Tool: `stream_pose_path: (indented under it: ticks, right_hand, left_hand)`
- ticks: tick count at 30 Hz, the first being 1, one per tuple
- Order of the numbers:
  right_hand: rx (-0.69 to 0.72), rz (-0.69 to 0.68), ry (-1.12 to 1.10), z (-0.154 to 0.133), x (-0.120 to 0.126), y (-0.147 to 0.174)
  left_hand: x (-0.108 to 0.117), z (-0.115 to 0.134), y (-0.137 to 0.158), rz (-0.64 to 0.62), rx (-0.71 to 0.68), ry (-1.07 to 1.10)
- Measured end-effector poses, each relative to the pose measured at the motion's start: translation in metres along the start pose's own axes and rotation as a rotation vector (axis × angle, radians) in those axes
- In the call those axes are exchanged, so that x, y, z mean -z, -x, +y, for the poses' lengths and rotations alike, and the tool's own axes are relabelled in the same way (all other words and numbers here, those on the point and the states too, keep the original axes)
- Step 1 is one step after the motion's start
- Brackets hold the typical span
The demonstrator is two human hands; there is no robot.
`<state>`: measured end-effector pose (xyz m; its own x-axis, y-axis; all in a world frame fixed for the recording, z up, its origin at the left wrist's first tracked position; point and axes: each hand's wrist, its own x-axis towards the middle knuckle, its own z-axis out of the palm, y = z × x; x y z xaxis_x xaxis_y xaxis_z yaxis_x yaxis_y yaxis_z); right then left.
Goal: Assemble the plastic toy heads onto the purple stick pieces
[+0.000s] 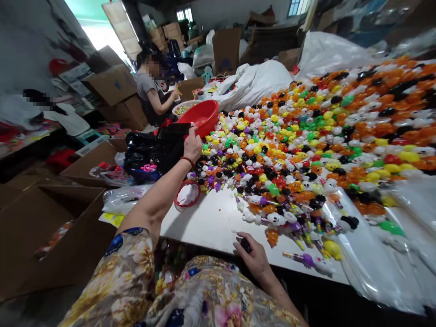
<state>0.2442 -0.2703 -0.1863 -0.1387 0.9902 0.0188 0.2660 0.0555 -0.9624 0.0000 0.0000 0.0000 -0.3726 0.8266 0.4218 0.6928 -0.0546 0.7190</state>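
My left hand (193, 147) reaches forward, its fingers closed at the near edge of a tilted red basin (206, 117). A dark, shiny black bag (155, 152) lies beside that wrist, and part of the grip is hidden. Low on the white table (200, 222), my right hand (254, 256) curls around a small black plastic piece (245, 245). Ahead of it spreads a large heap of small colourful plastic figures (272, 150). Several finished-looking sticks with figure heads, one a purple-and-white stick (308, 260), lie to the right. A small red bowl (187, 194) holds something white.
A co-worker (153, 86) sits at the far left with a pale basin (184, 107). Open cardboard boxes (85, 195) stand at my left. Clear plastic bags (368, 245) lie at the right edge, and a white sack (259, 84) rests behind the heap.
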Motion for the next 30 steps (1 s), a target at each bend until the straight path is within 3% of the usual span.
stream_pose_path:
  ticks: [3,9,12,16,20,25,28,30]
  right_hand:
    - [0.007,-0.034,0.018,-0.005,0.002,-0.001]
    - [-0.035,-0.039,0.027,-0.01,0.006,-0.003]
    - [-0.03,-0.03,0.032,-0.01,0.006,-0.003]
    - [-0.034,-0.034,0.063,-0.011,0.006,-0.003]
    - [-0.049,-0.027,0.06,-0.009,0.006,-0.003]
    - [-0.057,-0.016,0.045,-0.008,0.005,-0.003]
    - [-0.055,-0.033,0.036,-0.008,0.005,-0.002]
    - [-0.055,-0.047,0.033,-0.008,0.005,-0.001]
  left_hand:
    - [-0.002,-0.013,0.039,-0.056,0.215,0.272]
    - [0.015,-0.024,0.102,-0.393,0.633,1.045]
    - [0.022,-0.024,0.124,-0.477,0.785,1.181]
    - [0.024,-0.021,0.139,-0.52,0.859,1.241]
    - [0.027,-0.013,0.142,-0.541,0.827,1.179]
    - [0.039,-0.005,0.156,-0.484,0.591,0.611]
    - [0.053,-0.014,0.173,-0.471,0.444,0.424]
    - [0.063,-0.026,0.185,-0.435,0.261,0.272]
